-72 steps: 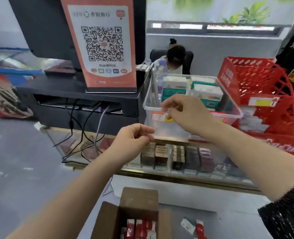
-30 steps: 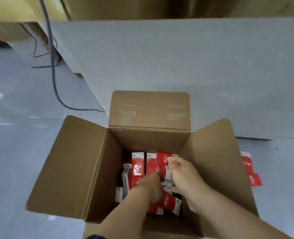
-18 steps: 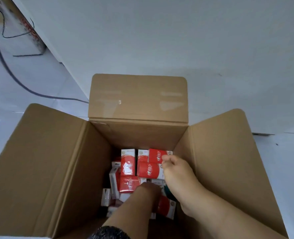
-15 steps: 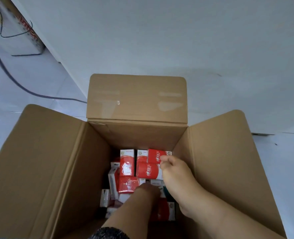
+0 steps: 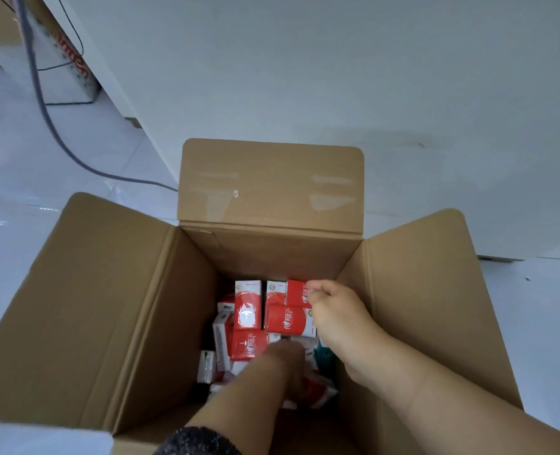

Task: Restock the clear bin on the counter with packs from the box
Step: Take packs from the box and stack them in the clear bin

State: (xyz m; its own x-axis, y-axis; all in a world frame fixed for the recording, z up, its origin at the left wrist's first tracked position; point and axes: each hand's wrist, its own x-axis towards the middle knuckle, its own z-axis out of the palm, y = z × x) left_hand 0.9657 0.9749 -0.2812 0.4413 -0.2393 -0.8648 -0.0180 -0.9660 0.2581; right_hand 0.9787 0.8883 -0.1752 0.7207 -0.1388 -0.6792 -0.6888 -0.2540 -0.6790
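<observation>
**Down in the box: right hand on a pack**

On the glossy white floor (image 5: 25, 152), hard against a plain white counter front (image 5: 337, 77), found the open brown cardboard box (image 5: 114, 307), flaps spread left, right and away. Saw at its bottom a loose heap of small red-and-white rectangular packs (image 5: 249, 344), some flat, some on edge, with white side panels showing at the left. Noted one teal pack (image 5: 324, 353) low on the right, mostly hidden.

Spotted the far-right red pack (image 5: 296, 292) by the back wall: long axis running up the frame, red printed face toward the camera, lettering turned sideways, lower part covered by another red pack lying crosswise. Marked two more on end just left of it.

Caught the right hand (image 5: 337, 315) with fingers (image 5: 318, 289) curled and drawn together, tips pinching that far-right red pack at its upper right corner. Made out the left hand (image 5: 285, 359) only as a blur, reaching down onto the heap nearer the camera. Could not tell whether its fingers were apart or closed, nor whether it gripped anything.

Glimpsed a dark speckled cuff (image 5: 196, 441) at the bottom edge and a grey cable (image 5: 42, 103) trailing over the floor at the left.
</observation>
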